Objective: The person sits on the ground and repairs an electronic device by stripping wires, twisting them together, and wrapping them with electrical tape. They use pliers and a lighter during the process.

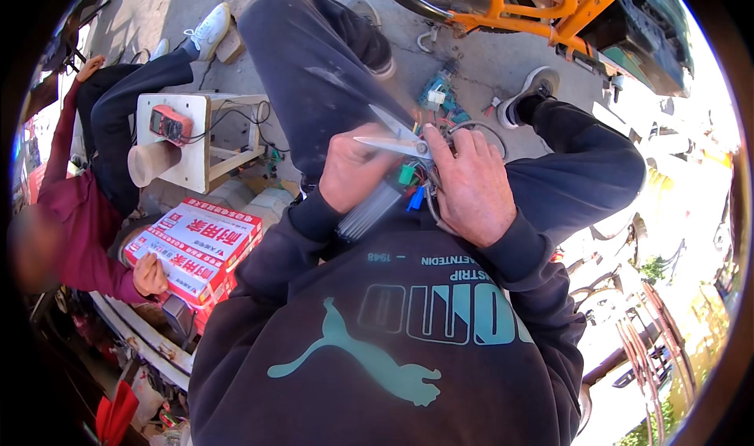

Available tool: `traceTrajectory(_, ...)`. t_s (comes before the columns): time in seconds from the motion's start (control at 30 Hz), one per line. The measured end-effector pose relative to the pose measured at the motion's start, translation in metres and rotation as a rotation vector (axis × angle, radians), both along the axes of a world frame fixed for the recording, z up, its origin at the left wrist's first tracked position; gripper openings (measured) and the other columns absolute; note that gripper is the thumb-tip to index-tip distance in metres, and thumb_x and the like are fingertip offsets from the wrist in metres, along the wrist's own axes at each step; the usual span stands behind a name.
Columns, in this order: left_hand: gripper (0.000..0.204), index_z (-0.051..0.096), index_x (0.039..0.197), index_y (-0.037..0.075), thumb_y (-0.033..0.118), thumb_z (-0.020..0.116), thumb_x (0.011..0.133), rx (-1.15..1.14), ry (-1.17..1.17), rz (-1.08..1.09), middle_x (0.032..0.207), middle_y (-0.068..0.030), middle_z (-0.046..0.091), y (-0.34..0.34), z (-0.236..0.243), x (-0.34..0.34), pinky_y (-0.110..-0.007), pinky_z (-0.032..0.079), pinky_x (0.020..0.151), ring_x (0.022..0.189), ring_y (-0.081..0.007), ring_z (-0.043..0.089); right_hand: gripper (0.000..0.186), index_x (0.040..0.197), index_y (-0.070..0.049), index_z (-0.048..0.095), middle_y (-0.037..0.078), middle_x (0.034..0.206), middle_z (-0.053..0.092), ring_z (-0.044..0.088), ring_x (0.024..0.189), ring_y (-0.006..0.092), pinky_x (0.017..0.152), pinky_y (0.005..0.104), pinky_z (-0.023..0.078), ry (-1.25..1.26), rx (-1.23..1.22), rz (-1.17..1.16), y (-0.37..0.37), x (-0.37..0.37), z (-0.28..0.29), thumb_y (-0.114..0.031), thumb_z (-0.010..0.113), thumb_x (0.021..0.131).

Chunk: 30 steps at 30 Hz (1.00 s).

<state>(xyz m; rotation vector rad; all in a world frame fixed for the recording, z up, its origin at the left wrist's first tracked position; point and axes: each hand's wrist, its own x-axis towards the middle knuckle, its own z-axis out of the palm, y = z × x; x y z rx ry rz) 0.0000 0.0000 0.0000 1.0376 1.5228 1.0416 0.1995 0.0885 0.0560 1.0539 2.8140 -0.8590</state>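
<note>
My right hand (475,187) is closed around the handles of a pair of scissors (404,144). Their silver blades stand spread apart and point toward my left hand (352,167). The left fingers are curled together by the blades, and what they hold is hidden. Below the scissors hangs a bundle of wires with a green connector (407,174) and a blue connector (416,200). A grey cable bends down beside the right hand. On my lap lies a grey ribbed metal box (371,212), partly under the left hand.
At the left, a white stool (206,143) bears a red multimeter (170,124). A seated person in a maroon top rests a hand on a red-and-white carton (196,249). An orange vehicle frame (577,18) stands ahead right. A teal power tool (440,92) lies on the ground.
</note>
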Motion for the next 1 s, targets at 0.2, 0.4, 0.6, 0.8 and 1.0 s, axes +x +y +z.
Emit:
traceTrajectory(0.2,0.012,0.077,0.099,-0.001,-0.002,0.071,0.089,0.007,-0.032,0.019,0.085,-0.005,0.073,0.002,-0.002,0.004,-0.028,0.053,0.067,0.074,-0.0099,0.067,0.054,0.133,-0.005,0.056,0.019,0.104,0.057,0.059,0.1,0.0386,0.081,0.0484,0.048,0.04,-0.036,-0.042,0.001,0.002,-0.001,-0.01,0.07,0.081)
traceTrajectory(0.4,0.013,0.076,0.103,-0.002,-0.003,0.069,0.092,-0.119,-0.211,0.144,0.09,-0.0049,0.075,0.0,0.0,0.008,-0.026,0.055,0.072,0.082,-0.0086,0.069,0.043,0.123,-0.008,0.058,0.018,0.102,0.06,0.063,0.097,0.0392,0.079,0.0517,0.052,0.073,-0.081,-0.085,-0.001,0.003,-0.002,-0.015,0.07,0.082)
traceTrajectory(0.6,0.015,0.076,0.104,-0.002,-0.004,0.066,0.092,-0.081,-0.192,0.063,0.092,-0.005,0.075,0.001,0.002,0.003,-0.026,0.055,0.077,0.085,-0.009,0.068,0.046,0.127,-0.008,0.058,0.017,0.103,0.06,0.062,0.099,0.0383,0.079,0.05,0.05,0.124,-0.056,-0.082,0.0,0.006,-0.009,-0.016,0.07,0.083)
traceTrajectory(0.8,0.021,0.073,0.114,-0.003,-0.001,0.058,0.1,-0.045,-0.239,-0.028,0.102,-0.0044,0.074,0.002,-0.001,-0.004,-0.027,0.053,0.084,0.092,-0.0097,0.066,0.055,0.134,-0.005,0.058,0.018,0.1,0.056,0.059,0.097,0.0383,0.082,0.0489,0.048,0.203,-0.036,-0.076,0.0,0.004,-0.016,-0.008,0.071,0.08)
traceTrajectory(1.0,0.015,0.067,0.107,-0.004,0.008,0.059,0.104,-0.116,-0.546,0.027,0.096,-0.0057,0.07,0.0,0.003,-0.006,-0.028,0.049,0.083,0.089,-0.0115,0.062,0.056,0.132,-0.008,0.061,0.016,0.094,0.057,0.061,0.087,0.0363,0.074,0.0467,0.05,0.255,-0.082,-0.123,-0.001,0.001,-0.007,-0.014,0.074,0.079)
